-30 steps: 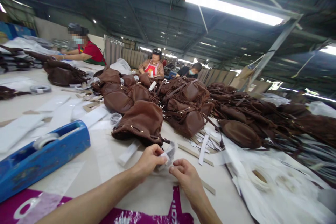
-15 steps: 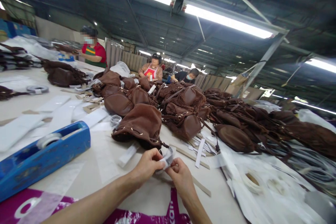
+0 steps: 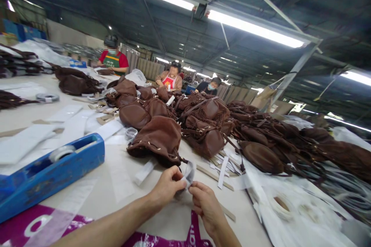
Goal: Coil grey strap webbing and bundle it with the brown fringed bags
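strip of translucent plastic [image 3: 190, 170], lower centre of frame: my left hand [image 3: 165, 188] pinches 1 side, my right hand [image 3: 206, 203] the lower end; presumably 2 grips steady something limp. brown bag [image 3: 158, 137] lies just beyond. tape dispenser [image 3: 62, 177], lower left, probably for easy reach.

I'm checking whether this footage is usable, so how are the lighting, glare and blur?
Head view: ceiling tubes burnt white against a dark roof; head view: glare streaks the purple plastic; head view: the filmy strip at the left hand looks too soft to trace; head view: lower right hazy.
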Demonstrator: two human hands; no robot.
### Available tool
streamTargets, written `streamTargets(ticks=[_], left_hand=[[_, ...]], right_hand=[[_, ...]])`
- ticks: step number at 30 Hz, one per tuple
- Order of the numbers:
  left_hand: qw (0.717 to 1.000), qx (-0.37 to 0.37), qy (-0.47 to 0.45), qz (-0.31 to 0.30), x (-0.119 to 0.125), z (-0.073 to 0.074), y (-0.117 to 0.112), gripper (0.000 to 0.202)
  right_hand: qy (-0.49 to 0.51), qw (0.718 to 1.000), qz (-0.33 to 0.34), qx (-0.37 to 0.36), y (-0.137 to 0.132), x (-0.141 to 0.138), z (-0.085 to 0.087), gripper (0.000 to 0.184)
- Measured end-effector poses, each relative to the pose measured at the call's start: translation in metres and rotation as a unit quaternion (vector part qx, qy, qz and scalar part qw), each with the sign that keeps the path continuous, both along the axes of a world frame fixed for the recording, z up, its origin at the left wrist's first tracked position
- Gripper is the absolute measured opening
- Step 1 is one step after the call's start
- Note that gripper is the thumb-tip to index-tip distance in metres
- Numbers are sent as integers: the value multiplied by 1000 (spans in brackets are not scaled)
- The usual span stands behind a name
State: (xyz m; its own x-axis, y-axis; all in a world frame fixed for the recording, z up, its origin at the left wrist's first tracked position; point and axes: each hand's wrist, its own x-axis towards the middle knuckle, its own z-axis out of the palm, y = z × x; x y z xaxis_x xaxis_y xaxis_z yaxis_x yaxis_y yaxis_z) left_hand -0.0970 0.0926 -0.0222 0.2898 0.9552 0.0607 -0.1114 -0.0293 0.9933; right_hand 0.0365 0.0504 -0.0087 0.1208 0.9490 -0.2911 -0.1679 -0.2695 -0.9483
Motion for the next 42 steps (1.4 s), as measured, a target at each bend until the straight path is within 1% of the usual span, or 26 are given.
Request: streamTargets(ticks=[2, 4, 6, 9, 11, 13, 14, 17, 19, 21, 23, 26, 29, 30, 32, 34, 36, 40, 42], left_hand=[[999, 21, 28, 10, 0, 0, -2, 13], [998, 40, 52, 23, 0, 0, -4, 11], [997, 48, 56, 28, -1, 1, -5, 11], [999, 42, 24, -4, -1, 1, -6, 13], [999, 35, 1, -8, 0, 1, -6, 21], [999, 34, 2, 7, 0, 2, -6, 27], [999, 35, 8, 9, 0, 3, -5, 27], [999, 42, 29, -12, -3, 7, -6, 24], [996, 58, 70, -16, -6, 10, -6, 21], [989, 81, 127, -7, -7, 10, -6, 18], [985, 95, 146, 1, -6, 6, -5, 14], [992, 88, 94, -4, -2, -2, -2, 12], [995, 76, 47, -38, 1, -7, 2, 13], [995, 76, 43, -46, 1, -7, 2, 13], [995, 79, 41, -53, 1, -7, 3, 13], [994, 83, 42, -62, 0, -6, 4, 14], [993, 78, 38, -81, -2, -5, 6, 16], [993, 42, 16, -113, -5, -5, 11, 22], [990, 31, 8, -136, -6, -4, 12, 29]], right_hand=[[33, 999, 18, -32, -1, 1, -1, 34], [87, 995, 26, -50, -2, 1, -6, 44], [158, 986, 24, -51, -2, 0, -11, 53], [234, 972, 15, -30, 0, 1, -19, 59], [255, 967, 18, -20, 0, 3, -23, 61], [269, 963, 27, -10, 1, 7, -29, 62], [275, 961, 32, -6, 1, 9, -32, 62], [294, 954, 61, -6, 1, 17, -41, 63], [308, 949, 73, -11, 2, 21, -44, 64], [322, 943, 78, -20, 3, 22, -44, 62], [329, 939, 89, -37, 5, 22, -42, 59], [332, 933, 128, -62, 8, 21, -36, 59], [352, 915, 178, -79, 8, 22, -31, 65], [364, 909, 186, -78, 7, 22, -28, 63], [386, 904, 176, -61, 5, 24, -24, 55], [387, 908, 153, -47, 2, 24, -19, 48], [358, 922, 138, -47, -1, 23, -16, 46], [240, 962, 131, -30, -7, 17, -12, 45], [178, 974, 139, -12, -9, 15, -11, 50]])
